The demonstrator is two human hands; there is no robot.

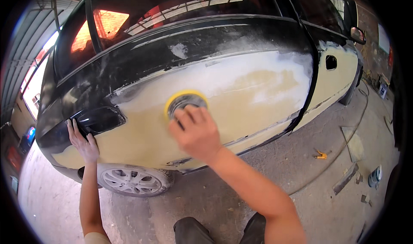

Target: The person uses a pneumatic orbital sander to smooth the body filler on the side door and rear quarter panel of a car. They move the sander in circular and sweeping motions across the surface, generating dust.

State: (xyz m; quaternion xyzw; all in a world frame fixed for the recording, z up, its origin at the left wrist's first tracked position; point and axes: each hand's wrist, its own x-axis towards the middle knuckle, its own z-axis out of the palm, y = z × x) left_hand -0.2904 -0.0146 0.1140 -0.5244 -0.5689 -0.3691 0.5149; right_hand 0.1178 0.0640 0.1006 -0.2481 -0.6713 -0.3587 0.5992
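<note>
I can read no lettering, number or sign here: none on the car [146, 134], none on its alloy wheel [131, 180]. To the car's right, any print on a tin can [374, 177] is too small.

The dusty grey floor [275, 173] carries the car [223, 84] on its wheels [131, 180] and, toward the right, a hose [344, 150], a small orange tool [321, 155], a pale sheet [353, 144], a dark strip [345, 179], some scraps [365, 199] and a can [375, 177].
</note>
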